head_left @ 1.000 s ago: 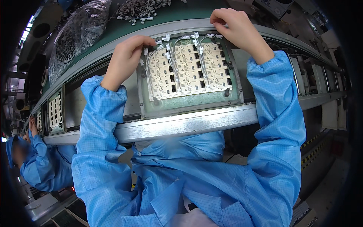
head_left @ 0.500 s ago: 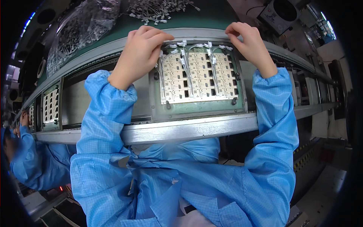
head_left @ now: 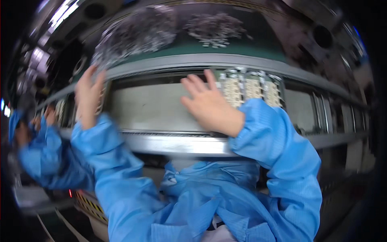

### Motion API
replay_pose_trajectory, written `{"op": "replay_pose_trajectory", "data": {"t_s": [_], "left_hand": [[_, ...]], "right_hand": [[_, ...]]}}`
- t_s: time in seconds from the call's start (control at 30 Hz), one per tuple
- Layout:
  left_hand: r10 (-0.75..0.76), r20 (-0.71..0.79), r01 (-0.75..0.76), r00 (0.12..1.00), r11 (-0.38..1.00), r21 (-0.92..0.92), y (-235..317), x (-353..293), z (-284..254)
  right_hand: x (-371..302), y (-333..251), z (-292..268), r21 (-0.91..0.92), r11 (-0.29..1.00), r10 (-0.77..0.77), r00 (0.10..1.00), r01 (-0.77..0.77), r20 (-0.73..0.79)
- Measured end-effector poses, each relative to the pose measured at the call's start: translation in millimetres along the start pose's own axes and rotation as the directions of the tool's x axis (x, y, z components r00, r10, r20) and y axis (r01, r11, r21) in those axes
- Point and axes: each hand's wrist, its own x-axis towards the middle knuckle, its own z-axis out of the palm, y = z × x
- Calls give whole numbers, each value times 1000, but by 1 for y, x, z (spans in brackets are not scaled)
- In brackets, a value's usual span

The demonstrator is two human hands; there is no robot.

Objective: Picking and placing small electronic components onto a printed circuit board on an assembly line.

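My right hand [head_left: 211, 105] is spread open above the conveyor line, beside the left edge of a panel of white circuit boards [head_left: 253, 89]. Several small white connectors and wires lie along the far side of that panel, and my right sleeve covers its near part. Farther left, my left hand [head_left: 89, 94], smeared by motion, has its fingers apart. It is over or at the edge of a second board panel [head_left: 102, 99], most of which it hides; whether it touches the panel I cannot tell.
A metal rail [head_left: 181, 145] runs along the near side of the conveyor [head_left: 149, 105]. Beyond the far rail, a clear bag of connectors [head_left: 139, 32] and a loose heap of wired connectors [head_left: 215, 28] lie on a green surface. A co-worker in blue [head_left: 52, 161] works at the left.
Both hands have left the far edge of the wired panel and moved left. The left hand is now at another panel, and the right hand has opened. The view has shifted and blurred.
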Motion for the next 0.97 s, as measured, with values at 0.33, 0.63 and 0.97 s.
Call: {"op": "replay_pose_trajectory", "data": {"t_s": [0.33,0.63,0.97], "left_hand": [[-162,400,-76,902,853,517,-470,49,-101],[-47,404,-218,914,781,586,-483,49,-71],[3,93,-44,996,894,446,-373,26,-53]], "right_hand": [[-17,9,-23,14,995,99,988,-102,120],[-174,109,-40,-160,780,624,771,-605,126],[-382,291,-58,-601,-55,875,252,-797,-414]]}}
